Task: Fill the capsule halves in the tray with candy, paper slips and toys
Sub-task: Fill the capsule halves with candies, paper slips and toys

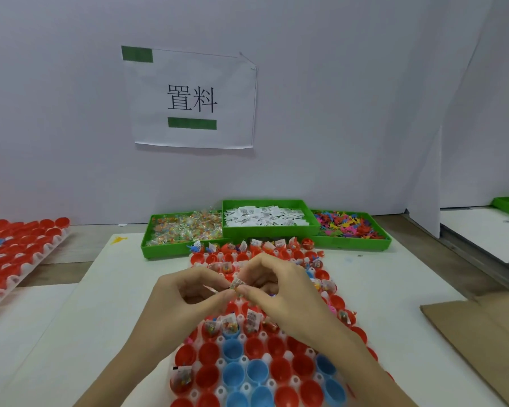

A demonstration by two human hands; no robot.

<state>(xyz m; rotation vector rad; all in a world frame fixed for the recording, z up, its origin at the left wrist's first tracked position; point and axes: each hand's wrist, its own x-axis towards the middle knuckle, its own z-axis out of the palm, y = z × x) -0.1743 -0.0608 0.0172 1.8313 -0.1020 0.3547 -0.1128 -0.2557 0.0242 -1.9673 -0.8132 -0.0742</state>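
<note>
Both hands are meeting over the middle of the tray, and they are sharing one small wrapped candy. The left hand is pinching it between thumb and forefinger, its other fingers curled under, while the right hand is nipping the same packet from the other side, fingers bent and arched above the cups. The tray is lying on a white mat and is running away from the person, packed with red cups and blue cups. Several cups just below the hands are holding candy and a slip, and the far row by the bins is showing slips standing up as well; the near rows are mostly bare, apart from one red cup at the left edge with a candy packet in it. Beyond the tray three green bins are sitting side by side: candy bin, slip bin and toy bin. A second tray of red cups is lying far left, cardboard is lying at right, and a paper sign is hanging on the wall.
</note>
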